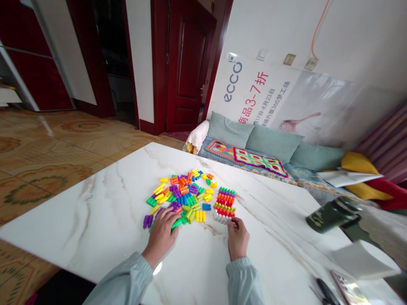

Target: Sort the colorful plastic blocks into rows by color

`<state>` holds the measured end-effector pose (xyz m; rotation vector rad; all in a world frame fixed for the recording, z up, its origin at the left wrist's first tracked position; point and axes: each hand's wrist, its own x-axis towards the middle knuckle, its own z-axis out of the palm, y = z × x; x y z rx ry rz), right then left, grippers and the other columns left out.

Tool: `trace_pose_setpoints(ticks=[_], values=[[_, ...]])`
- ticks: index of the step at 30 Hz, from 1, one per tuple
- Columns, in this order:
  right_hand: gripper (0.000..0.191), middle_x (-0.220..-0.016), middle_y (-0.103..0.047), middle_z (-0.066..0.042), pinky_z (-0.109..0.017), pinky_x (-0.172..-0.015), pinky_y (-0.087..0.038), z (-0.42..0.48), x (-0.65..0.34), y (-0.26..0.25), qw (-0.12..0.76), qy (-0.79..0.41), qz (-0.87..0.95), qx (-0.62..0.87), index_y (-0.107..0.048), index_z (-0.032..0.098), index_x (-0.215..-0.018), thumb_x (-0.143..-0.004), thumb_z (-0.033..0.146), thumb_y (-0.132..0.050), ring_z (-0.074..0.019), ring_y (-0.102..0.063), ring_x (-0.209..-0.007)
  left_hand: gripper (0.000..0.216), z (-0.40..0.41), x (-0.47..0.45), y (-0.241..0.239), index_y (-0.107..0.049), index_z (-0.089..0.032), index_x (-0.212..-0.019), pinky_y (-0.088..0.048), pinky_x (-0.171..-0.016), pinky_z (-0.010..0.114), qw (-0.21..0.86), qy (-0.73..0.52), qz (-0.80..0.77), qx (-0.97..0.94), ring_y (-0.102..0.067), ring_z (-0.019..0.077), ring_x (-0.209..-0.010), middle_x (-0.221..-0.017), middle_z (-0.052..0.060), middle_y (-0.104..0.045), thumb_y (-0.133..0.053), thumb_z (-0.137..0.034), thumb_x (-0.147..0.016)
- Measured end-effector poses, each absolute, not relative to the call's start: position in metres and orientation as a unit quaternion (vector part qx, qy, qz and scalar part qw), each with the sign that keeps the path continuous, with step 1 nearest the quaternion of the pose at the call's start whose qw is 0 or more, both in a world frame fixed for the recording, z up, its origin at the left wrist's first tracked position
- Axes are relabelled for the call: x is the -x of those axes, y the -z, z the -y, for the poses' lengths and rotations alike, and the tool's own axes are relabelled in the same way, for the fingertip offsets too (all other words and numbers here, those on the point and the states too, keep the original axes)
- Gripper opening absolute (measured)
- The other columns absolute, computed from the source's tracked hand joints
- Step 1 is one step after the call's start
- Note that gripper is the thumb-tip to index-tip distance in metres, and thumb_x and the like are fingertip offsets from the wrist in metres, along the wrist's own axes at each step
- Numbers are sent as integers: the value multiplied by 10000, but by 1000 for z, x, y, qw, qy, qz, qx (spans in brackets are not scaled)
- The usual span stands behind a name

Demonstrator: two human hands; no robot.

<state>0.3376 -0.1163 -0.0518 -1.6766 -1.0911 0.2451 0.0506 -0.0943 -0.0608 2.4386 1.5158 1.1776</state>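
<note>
A loose heap of small coloured plastic blocks (184, 195) lies on the white marble table (95, 220). To its right stands a neat stack of joined blocks in coloured rows (225, 204), green at the far end and white at the near end. My left hand (162, 233) rests on the near edge of the heap, fingers curled over pieces; what it grips is hidden. My right hand (238, 237) pinches at the white near row of the stack.
A dark green bottle (333, 214) lies on its side at the table's right. A white notebook (362, 260), a phone (348, 290) and a black pen sit at the near right corner. Behind the table is a sofa with cushions (273, 144).
</note>
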Motion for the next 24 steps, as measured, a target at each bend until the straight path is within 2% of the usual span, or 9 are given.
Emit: trace_pose_setpoints(ticks=[5,8,12,16,20,24], values=[[413,-849,-709,-97,-298,-606,-506,120,-334,58,543,-66,458,701,-639,162,-903,-797,553,-558,-185,-633,-641,326,96,-51,55,-656,-235,-1064,-387,-1058,496,30,-376,-489,-787,-527,290,-1178,-1125,62,-674,-555,-128,-774],[395,-889,-677,-78,-273,-573,-469,128,-315,58,540,-38,483,689,-627,168,-946,-859,540,-527,-150,-577,-610,280,101,-53,48,-657,-230,-1063,-378,-1064,509,34,-383,-486,-785,-522,294,-1180,-1105,64,-677,-588,-185,-795],[325,-821,-652,-37,-256,-581,-462,140,-282,59,506,-119,572,635,-635,185,-939,-906,484,-513,-136,-548,-590,252,106,-53,41,-642,-232,-1100,-425,-1024,477,41,-426,-493,-757,-555,260,-1122,-1110,67,-667,-572,-239,-858],[324,-791,-654,-35,-260,-618,-461,143,-273,61,463,-162,625,607,-653,193,-884,-933,466,-485,-154,-571,-634,298,95,-41,44,-629,-234,-1125,-487,-977,403,51,-460,-531,-710,-585,215,-1103,-1127,64,-662,-455,-144,-901],[356,-791,-663,-46,-265,-637,-460,140,-277,62,448,-170,634,606,-657,191,-855,-943,475,-461,-167,-587,-659,468,65,-17,43,-631,-199,-1178,-491,-1004,400,65,-342,-577,-739,-597,205,-1138,-1188,64,-665,-397,0,-825],[359,-810,-663,-47,-266,-650,-448,140,-276,61,418,-167,656,606,-658,195,-852,-953,462,-441,-169,-598,-683,534,36,-4,31,-673,-221,-1148,-483,-997,369,91,-237,-569,-782,-603,217,-1144,-1171,37,-696,-467,52,-738]])
